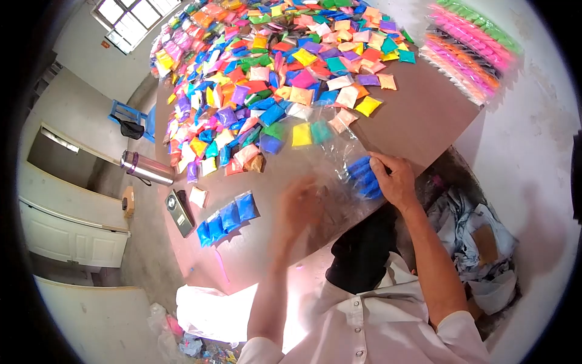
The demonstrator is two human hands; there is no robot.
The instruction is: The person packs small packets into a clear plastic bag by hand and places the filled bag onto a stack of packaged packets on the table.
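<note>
Step in hand, my read: blue packets being handled with a clear plastic bag. Right hand (397,179) is gripping, thumb on top, a stack of blue packets (362,177) at the near edge of the brown tabletop (424,118); the clear plastic bag (341,148) spreads from there toward the pile. Can't tell whether the stack sits inside the film or against it. Left hand (300,206) is over the table just left of the bag, motion-blurred; can't tell if its fingers are spread, curled or holding anything. A row of four blue packets (228,219) lies left of it, untouched, near a dark handheld device (179,213) and a steel flask (147,168). Mixed-colour packet pile (254,73) covers the far side; a yellow packet (301,134) and a teal packet (321,131) lie at its near edge, by the bag. Next move, I'd judge, calls for a firm right-hand hold so the stack stays aligned, and left fingers managing the loose film. Main risk: slick packets fanning out.
</note>
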